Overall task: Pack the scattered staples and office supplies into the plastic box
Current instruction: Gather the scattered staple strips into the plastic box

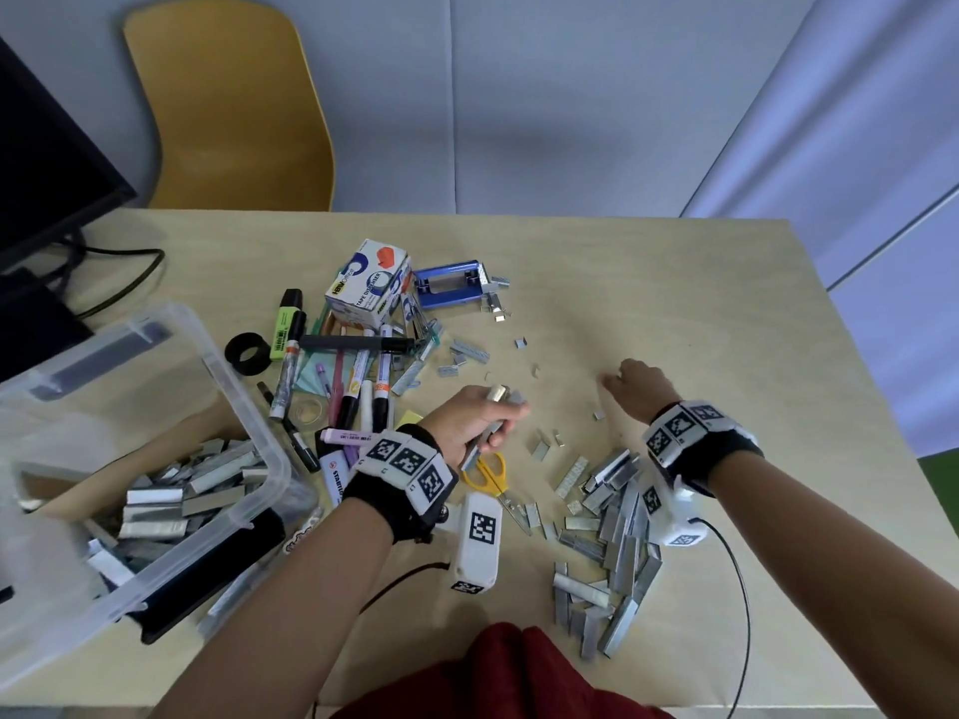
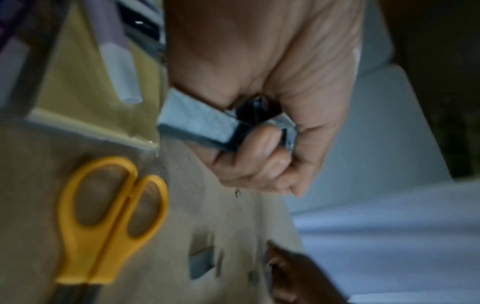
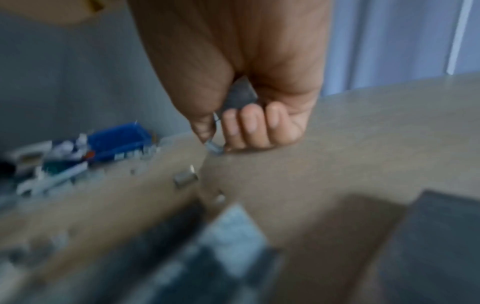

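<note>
So at lower left the clear plastic storage box (image 1: 249,407) already has grey staple strips in it, and mid-frame the left hand (image 1: 469,420) is curled tight around a bundle of metal staple strips (image 2: 200,121), while further right the right hand (image 1: 641,384) pinches one small staple piece (image 3: 215,147) against the light wooden table (image 1: 674,282).

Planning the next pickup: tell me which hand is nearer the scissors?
Left. The left hand hovers just above the scissors handles; the right hand is farther off, to their right.
</note>
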